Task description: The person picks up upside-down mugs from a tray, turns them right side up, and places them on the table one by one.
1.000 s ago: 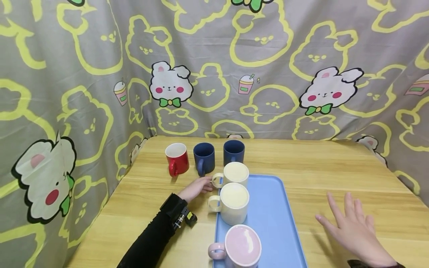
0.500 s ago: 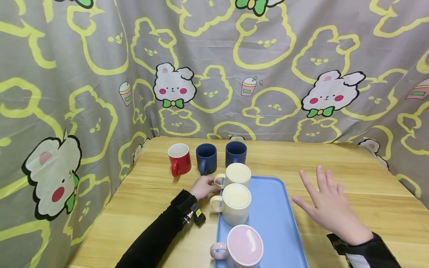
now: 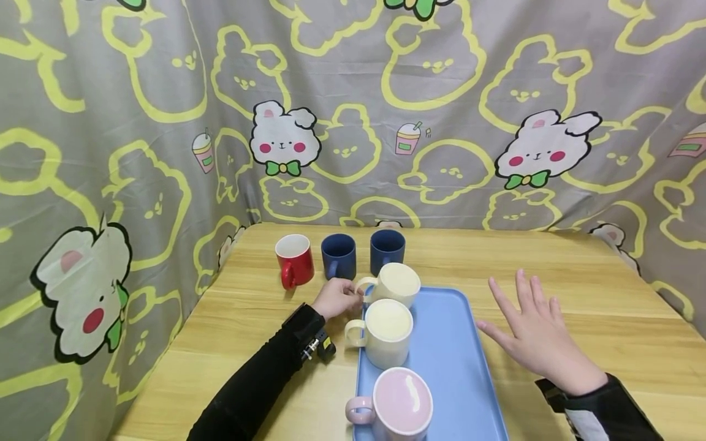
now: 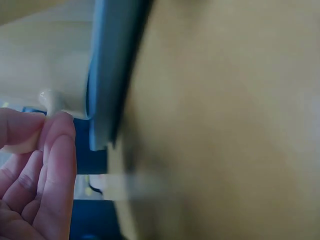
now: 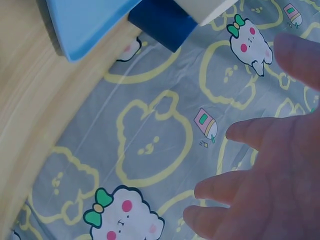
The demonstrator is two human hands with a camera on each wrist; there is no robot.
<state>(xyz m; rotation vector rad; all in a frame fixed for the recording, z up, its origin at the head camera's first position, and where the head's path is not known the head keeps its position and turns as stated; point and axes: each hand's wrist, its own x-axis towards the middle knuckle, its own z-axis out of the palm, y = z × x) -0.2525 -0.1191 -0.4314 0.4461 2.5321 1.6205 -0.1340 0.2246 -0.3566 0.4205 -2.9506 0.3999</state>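
In the head view my left hand [image 3: 333,298] pinches the handle of the farthest cream mug [image 3: 401,285], which leans a little to the right at the far left corner of the blue tray [image 3: 449,349]. The left wrist view shows thumb and fingers closed on that mug handle [image 4: 52,101]. A second cream mug [image 3: 388,334] stands just nearer on the tray, then a pink mug [image 3: 402,404], both with handles pointing left. My right hand [image 3: 535,337] hovers to the right of the tray, fingers spread and holding nothing; its palm [image 5: 275,185] shows in the right wrist view.
Behind the tray, a red mug [image 3: 295,260] with a white inside and two dark blue mugs, one on the left [image 3: 339,260] and one on the right [image 3: 387,251], stand on the wooden table [image 3: 551,263]. A patterned grey curtain [image 3: 353,122] encloses the back and sides.
My left hand has closed on the far cream mug's handle, and that mug has tipped and shifted slightly right. My right hand has moved left and farther forward.
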